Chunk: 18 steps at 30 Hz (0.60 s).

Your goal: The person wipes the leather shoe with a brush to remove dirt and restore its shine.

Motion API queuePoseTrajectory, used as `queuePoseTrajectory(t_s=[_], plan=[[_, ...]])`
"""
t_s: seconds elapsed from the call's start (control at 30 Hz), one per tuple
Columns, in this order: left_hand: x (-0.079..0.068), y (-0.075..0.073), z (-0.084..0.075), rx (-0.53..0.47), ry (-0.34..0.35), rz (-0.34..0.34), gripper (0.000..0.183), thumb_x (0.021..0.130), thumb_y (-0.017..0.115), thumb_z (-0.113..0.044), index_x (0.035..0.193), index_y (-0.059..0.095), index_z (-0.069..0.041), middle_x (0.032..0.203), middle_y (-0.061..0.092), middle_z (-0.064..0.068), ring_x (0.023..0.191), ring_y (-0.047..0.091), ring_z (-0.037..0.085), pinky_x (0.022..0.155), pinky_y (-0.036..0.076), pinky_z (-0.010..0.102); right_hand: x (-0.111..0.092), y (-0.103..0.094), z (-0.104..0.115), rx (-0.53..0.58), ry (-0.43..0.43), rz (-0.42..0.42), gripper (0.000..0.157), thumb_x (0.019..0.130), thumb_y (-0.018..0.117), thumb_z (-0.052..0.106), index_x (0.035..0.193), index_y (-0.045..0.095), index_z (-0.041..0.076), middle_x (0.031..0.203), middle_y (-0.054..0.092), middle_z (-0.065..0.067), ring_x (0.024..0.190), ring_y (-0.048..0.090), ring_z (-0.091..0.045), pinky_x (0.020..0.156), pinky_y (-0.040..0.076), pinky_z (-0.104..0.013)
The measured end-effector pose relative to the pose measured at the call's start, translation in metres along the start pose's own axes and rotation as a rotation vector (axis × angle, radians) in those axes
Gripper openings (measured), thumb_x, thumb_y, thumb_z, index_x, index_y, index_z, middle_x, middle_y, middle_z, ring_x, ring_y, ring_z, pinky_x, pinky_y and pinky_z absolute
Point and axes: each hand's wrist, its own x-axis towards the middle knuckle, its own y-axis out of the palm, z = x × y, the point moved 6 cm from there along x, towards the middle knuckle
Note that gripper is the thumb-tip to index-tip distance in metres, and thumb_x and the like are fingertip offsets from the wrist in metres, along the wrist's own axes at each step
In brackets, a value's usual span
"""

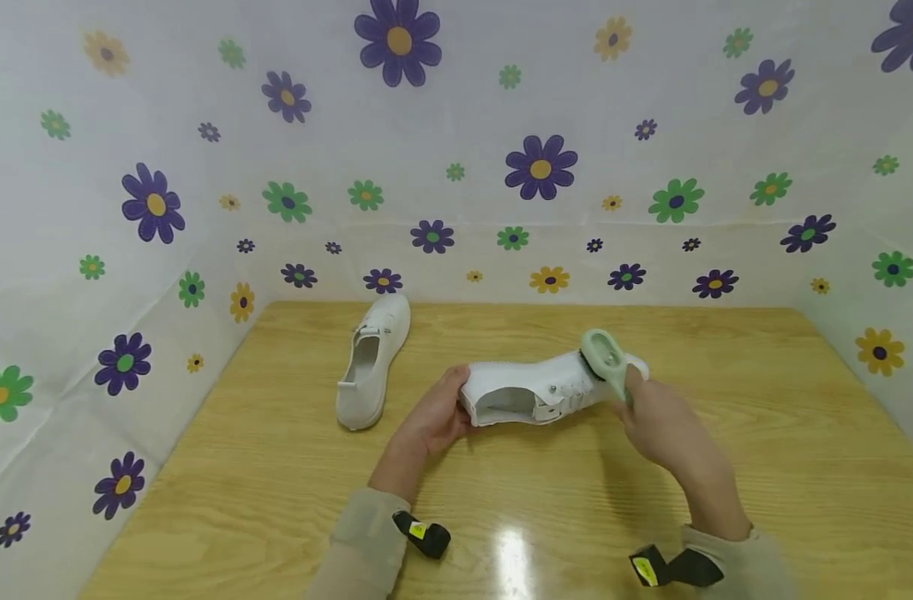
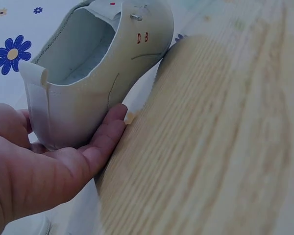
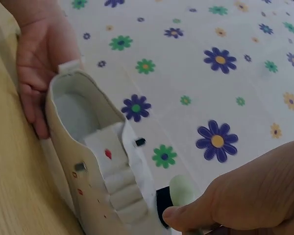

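A white shoe [image 1: 512, 375] lies on its side, toe to the right and opening facing me. My left hand [image 1: 437, 417] holds it by the heel; in the left wrist view the fingers [image 2: 105, 137] curl under the heel [image 2: 63, 115]. Gripped in my right hand [image 1: 666, 421] is a brush [image 1: 605, 354] with a pale green back and dark bristles. Those bristles [image 3: 162, 203] touch the shoe's upper on the far side of the lacing area, near the toe. My right hand partly hides the toe in the head view.
A second white shoe [image 1: 385, 367] stands upright on the wooden table [image 1: 261, 475], left of my left hand, toe pointing away. White cloth [image 1: 456, 100] with printed flowers walls the table at the back and both sides.
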Motion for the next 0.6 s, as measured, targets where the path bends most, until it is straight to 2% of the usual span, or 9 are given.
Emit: queuePoseTrajectory(t_s=[0.1,0.17,0.3,0.37,0.47,0.6], plan=[[0.001,0.002,-0.004,0.017,0.003,0.034,0.035,0.104,0.024,-0.036,0.129,0.029,-0.013,0.111,0.049,0.015,0.096,0.057,0.026,0.078,0.048,0.038,0.002,0.004,0.013,0.027,-0.026,0.021,0.032,0.094,0.057,0.011,0.115,0.045,-0.009,0.074,0.049,-0.009,0.060,0.045,-0.019,0.052,0.038,-0.029],[-0.001,0.002,0.000,0.029,-0.007,0.041,0.034,0.104,0.022,-0.036,0.129,0.028,-0.013,0.109,0.049,0.015,0.094,0.057,0.025,0.078,0.048,0.038,-0.004,0.004,0.012,0.055,0.000,0.057,0.030,0.094,0.056,0.013,0.115,0.046,-0.007,0.073,0.048,-0.007,0.061,0.044,-0.019,0.053,0.037,-0.029],[-0.001,0.004,-0.002,0.039,0.010,0.048,0.033,0.104,0.023,-0.038,0.129,0.028,-0.016,0.110,0.049,0.014,0.093,0.057,0.025,0.078,0.048,0.037,-0.010,-0.011,-0.009,0.058,0.062,0.050,0.025,0.093,0.056,0.013,0.109,0.048,-0.006,0.077,0.052,-0.011,0.066,0.046,-0.022,0.056,0.039,-0.035],[0.001,0.005,-0.005,0.030,0.022,0.053,0.033,0.104,0.024,-0.039,0.128,0.029,-0.017,0.111,0.048,0.015,0.094,0.056,0.025,0.078,0.047,0.037,-0.010,-0.017,-0.018,0.051,0.070,0.025,0.027,0.093,0.056,0.011,0.111,0.048,-0.008,0.083,0.056,-0.015,0.068,0.048,-0.024,0.058,0.041,-0.037],[0.002,0.005,-0.006,0.015,0.019,0.061,0.032,0.105,0.024,-0.038,0.128,0.028,-0.018,0.115,0.047,0.015,0.097,0.056,0.025,0.079,0.047,0.038,-0.006,-0.015,-0.016,0.054,0.044,0.019,0.027,0.094,0.054,0.012,0.111,0.047,-0.007,0.082,0.056,-0.015,0.065,0.049,-0.024,0.055,0.043,-0.036],[-0.002,0.004,-0.005,0.029,0.019,0.073,0.032,0.105,0.021,-0.037,0.128,0.028,-0.017,0.115,0.046,0.013,0.097,0.054,0.023,0.076,0.046,0.035,0.001,0.000,0.009,0.088,-0.058,0.031,0.025,0.096,0.053,0.012,0.114,0.048,-0.005,0.073,0.048,-0.008,0.060,0.044,-0.018,0.052,0.039,-0.030]])
